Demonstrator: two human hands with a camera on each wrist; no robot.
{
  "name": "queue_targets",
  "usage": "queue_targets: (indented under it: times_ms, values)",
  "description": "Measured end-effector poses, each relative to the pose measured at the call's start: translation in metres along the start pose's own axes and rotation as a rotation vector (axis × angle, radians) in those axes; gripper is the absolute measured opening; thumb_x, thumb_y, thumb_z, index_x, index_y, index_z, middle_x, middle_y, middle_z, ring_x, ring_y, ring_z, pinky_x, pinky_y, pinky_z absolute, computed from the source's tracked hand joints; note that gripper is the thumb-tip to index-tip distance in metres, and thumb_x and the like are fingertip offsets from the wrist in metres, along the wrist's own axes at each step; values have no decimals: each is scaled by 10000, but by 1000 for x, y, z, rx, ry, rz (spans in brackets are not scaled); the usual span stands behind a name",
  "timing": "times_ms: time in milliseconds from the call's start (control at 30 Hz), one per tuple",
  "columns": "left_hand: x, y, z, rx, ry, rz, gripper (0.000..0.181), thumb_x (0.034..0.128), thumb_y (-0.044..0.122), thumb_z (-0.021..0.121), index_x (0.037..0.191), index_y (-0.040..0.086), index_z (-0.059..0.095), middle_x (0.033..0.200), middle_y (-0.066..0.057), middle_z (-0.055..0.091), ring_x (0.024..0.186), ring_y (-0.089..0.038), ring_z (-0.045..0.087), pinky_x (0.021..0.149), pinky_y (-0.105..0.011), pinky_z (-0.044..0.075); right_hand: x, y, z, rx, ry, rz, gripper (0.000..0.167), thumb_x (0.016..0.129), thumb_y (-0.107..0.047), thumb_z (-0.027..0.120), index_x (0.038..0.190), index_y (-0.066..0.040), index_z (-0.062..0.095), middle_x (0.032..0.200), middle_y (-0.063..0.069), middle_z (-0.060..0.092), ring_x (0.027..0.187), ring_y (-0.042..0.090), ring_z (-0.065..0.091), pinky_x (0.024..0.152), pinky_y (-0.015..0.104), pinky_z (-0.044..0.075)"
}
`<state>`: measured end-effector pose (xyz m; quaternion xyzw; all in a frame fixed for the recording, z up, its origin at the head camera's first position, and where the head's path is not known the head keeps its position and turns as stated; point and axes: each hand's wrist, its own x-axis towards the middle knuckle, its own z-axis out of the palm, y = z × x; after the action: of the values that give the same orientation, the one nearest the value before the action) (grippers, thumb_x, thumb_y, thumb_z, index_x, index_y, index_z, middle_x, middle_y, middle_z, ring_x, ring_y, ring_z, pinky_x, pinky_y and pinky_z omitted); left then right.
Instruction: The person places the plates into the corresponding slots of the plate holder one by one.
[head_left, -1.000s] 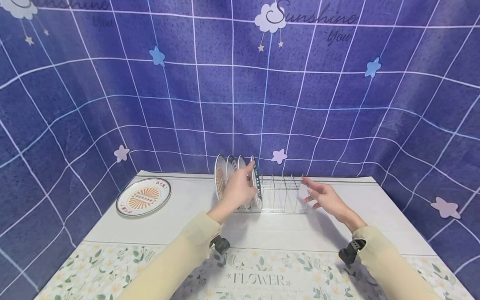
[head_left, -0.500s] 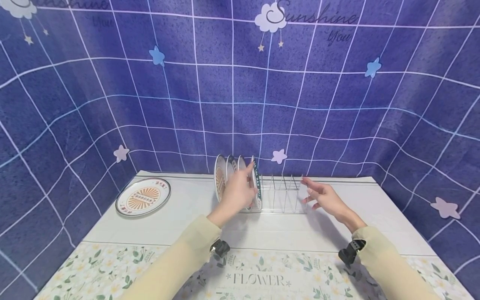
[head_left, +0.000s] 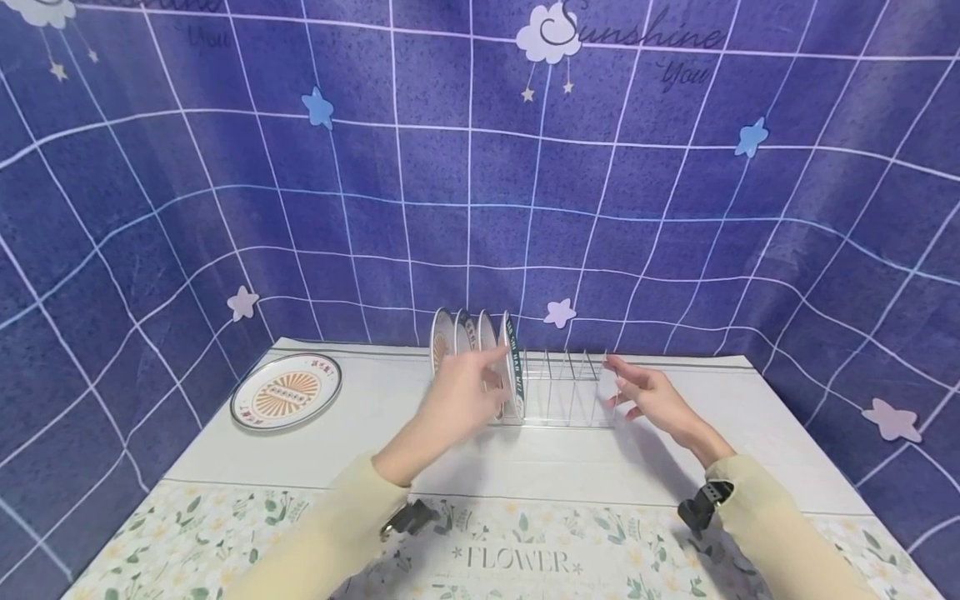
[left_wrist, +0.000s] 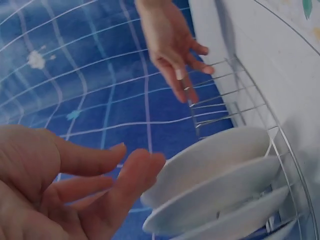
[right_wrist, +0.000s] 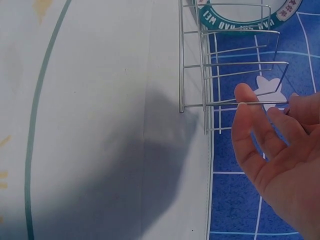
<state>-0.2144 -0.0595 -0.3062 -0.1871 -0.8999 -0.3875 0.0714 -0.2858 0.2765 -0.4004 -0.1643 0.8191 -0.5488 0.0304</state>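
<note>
A wire dish rack [head_left: 570, 377] stands on the white table strip. Several plates stand on edge in its left part; the rightmost, a green-rimmed plate [head_left: 513, 367], has lettering along its rim. My left hand [head_left: 455, 392] is just in front of these plates, fingers relaxed and holding nothing. In the left wrist view a gap shows between the thumb and fingers, close to the nearest white plate [left_wrist: 215, 157]. My right hand [head_left: 651, 398] pinches the wire at the rack's right end, thumb and fingers on it in the right wrist view [right_wrist: 277, 135].
Flat on the table at the left lies another plate [head_left: 287, 392] with an orange sunburst. A blue gridded curtain [head_left: 480, 167] rises behind and at both sides. Floral cloth [head_left: 517, 550] covers the table's near part.
My left hand has let go of the green-rimmed plate and drawn back left and toward me. That plate stays upright in the rack. The right hand keeps its place.
</note>
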Motion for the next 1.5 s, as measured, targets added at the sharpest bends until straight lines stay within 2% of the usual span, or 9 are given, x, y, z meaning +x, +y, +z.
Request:
queue_targets:
  times_ms: [133, 300, 500, 633, 767, 1033, 1167, 1300, 1500]
  values:
    - [-16, -17, -34, 24, -148, 61, 601, 921, 51, 779, 1491, 133, 606, 1111, -93, 770, 512, -122, 580, 428, -285, 524, -2, 1, 0, -1, 7, 3, 527, 1122, -62, 443, 1629, 8, 316, 1651, 227, 343, 1056, 427, 707, 731, 435, 627]
    - [-30, -68, -91, -44, -333, 148, 561, 953, 25, 729, 1493, 98, 597, 1198, -152, 731, 760, -154, 730, 567, -359, 631, -4, 1, -3, -1, 10, -2, 524, 1120, -52, 444, 1626, 8, 322, 1652, 236, 334, 1036, 390, 722, 731, 427, 632]
    - [-27, -173, -156, -90, -207, 80, 620, 936, -73, 711, 1522, -21, 516, 1306, -293, 650, 915, -283, 756, 618, -402, 648, -4, 2, -9, 14, 17, -15, 526, 1120, -60, 449, 1623, 18, 319, 1653, 250, 320, 1012, 375, 733, 708, 402, 631]
    - [-29, -241, -183, 45, -108, -4, 677, 884, -111, 721, 1519, -53, 496, 1363, -366, 588, 1005, -376, 745, 657, -321, 625, -4, 1, -10, 22, 14, -13, 530, 1118, -52, 447, 1625, 17, 308, 1657, 250, 310, 1003, 358, 735, 706, 397, 632]
    - [-31, -283, -199, 211, -28, -89, 702, 845, -63, 762, 1506, -27, 529, 1351, -386, 581, 1010, -399, 709, 671, -289, 565, -5, 1, -10, 18, 28, -16, 531, 1116, -43, 443, 1626, 16, 308, 1653, 243, 325, 996, 340, 736, 701, 376, 630]
    - [-32, -318, -214, 294, -11, -258, 731, 796, -55, 722, 1499, -47, 522, 1438, -433, 475, 1165, -508, 522, 894, -533, 469, -3, 2, -7, 16, 32, -23, 533, 1119, -63, 453, 1627, 13, 309, 1651, 231, 339, 1010, 346, 733, 724, 393, 632]
    - [-37, -334, -212, 274, -27, -323, 732, 782, -54, 711, 1488, -70, 517, 1412, -468, 457, 978, -420, 547, 785, -403, 485, -2, 3, -3, 22, 28, -21, 529, 1114, -52, 456, 1620, 21, 320, 1645, 229, 348, 1009, 341, 736, 731, 410, 633]
    - [-41, -347, -207, 268, -1, -335, 809, 701, -58, 742, 1477, -87, 517, 1101, -372, 612, 760, -297, 545, 617, -310, 479, -1, 3, 0, 14, 22, -14, 530, 1113, -38, 445, 1621, 24, 309, 1647, 230, 343, 1001, 324, 736, 735, 416, 633]
    - [-46, -354, -205, 276, 61, -319, 806, 726, -2, 789, 1476, -94, 510, 1182, -390, 627, 921, -392, 604, 684, -338, 478, 0, 4, 2, 3, 20, -11, 528, 1118, -47, 439, 1626, 11, 309, 1652, 232, 337, 1016, 362, 726, 743, 436, 632]
